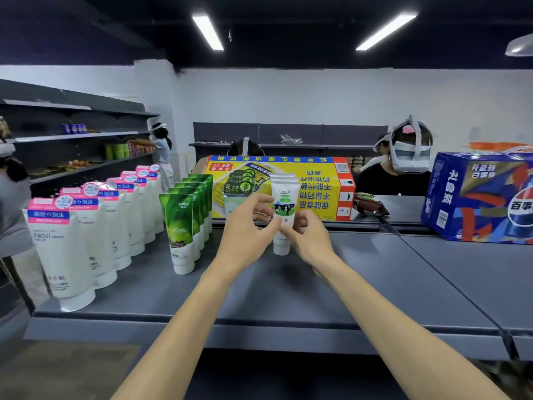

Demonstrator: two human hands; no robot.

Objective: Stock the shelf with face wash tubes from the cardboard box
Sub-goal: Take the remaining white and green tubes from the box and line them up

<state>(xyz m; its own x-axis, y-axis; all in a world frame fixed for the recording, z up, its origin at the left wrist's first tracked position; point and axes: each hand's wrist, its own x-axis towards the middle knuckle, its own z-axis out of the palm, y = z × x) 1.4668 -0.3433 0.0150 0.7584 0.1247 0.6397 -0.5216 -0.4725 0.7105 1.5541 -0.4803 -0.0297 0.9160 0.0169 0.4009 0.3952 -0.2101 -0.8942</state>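
Both hands are meeting on one white tube (284, 215) standing cap-down on the grey shelf (288, 287): the left hand (248, 223) is pinching its lower left edge between thumb and fingertips, and the right hand (310, 235) is pinching its lower right edge the same way, fingers curled in. The tube is standing upright at the front of a short file of like tubes (284, 180) lining up behind it. Just left of the tube, partly hidden by the left hand, pale green tubes with round dark labels (239, 187) are standing in a row. Further left of the tube a row of green tubes (184, 217) is running back — and further left again, a longer row of white tubes with pink tops (86, 226). Behind the tube, a yellow carton (317, 192) with blue and red print is lying across the back of the shelf. Right of the tube and further back, a crumpled dark packet (370, 204) is lying beside the carton, and well to the right a blue Pepsi box (478, 197) is sitting. Beyond the carton, a person in a white headset (409, 151) is facing this way — whether the cardboard box of the task is among these things, I cannot tell.
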